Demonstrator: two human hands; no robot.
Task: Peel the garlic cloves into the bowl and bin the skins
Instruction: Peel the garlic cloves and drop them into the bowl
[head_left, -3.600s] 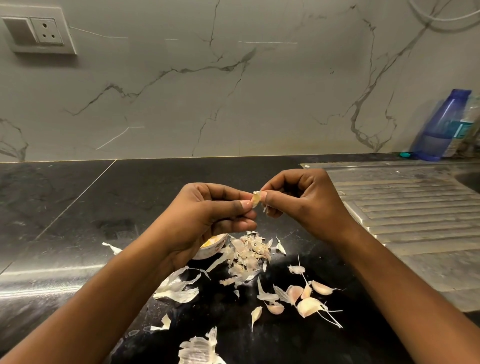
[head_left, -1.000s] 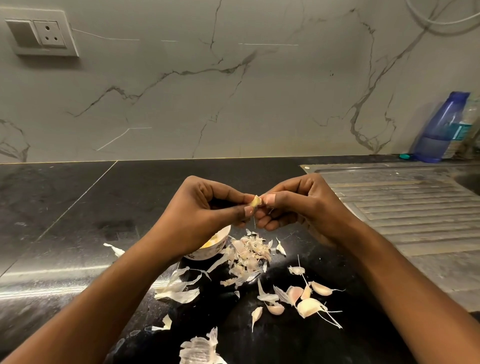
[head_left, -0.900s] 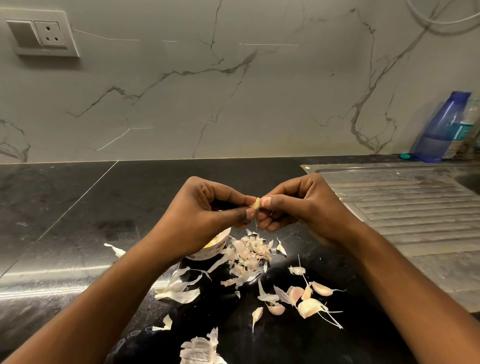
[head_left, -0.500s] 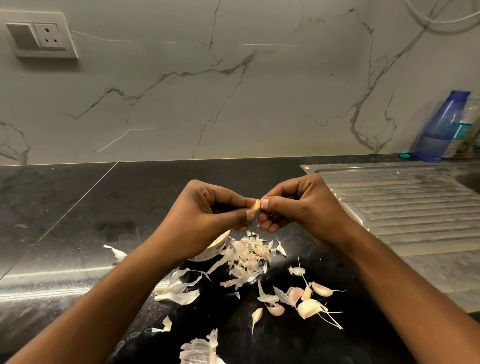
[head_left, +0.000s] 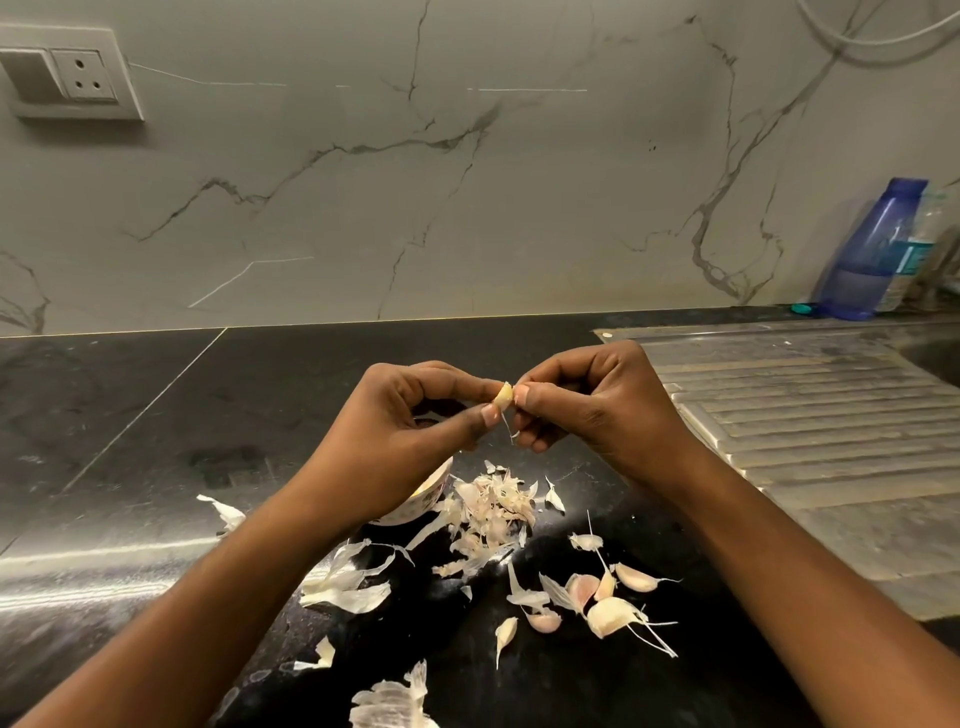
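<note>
Both of your hands work one clove (head_left: 503, 397), held in the air above the counter (head_left: 156, 415). Your left hand (head_left: 395, 441) pinches it between thumb and forefinger. Your right hand (head_left: 597, 410) pinches it from the opposite side, with the other fingers curled under. A thin thread of skin hangs from the clove.

Progress: the bowl (head_left: 415, 506) sits under your left wrist, mostly hidden. A glimpse of yellow inside suggests peeled cloves (the count cannot be told). A pile of skins (head_left: 493, 512) lies just right of the bowl, with more scraps scattered toward you. Several unpeeled cloves (head_left: 613, 616) lie near your right forearm. Judge the task partway done: those cloves are left to peel, and no skin has been binned. No bin is in view.

Clearance: the counter is bare to the left and back to the wall. The drainboard (head_left: 805, 415) begins just right of your right hand, so mind its raised edge. The bottle (head_left: 872, 249) stands well apart.
</note>
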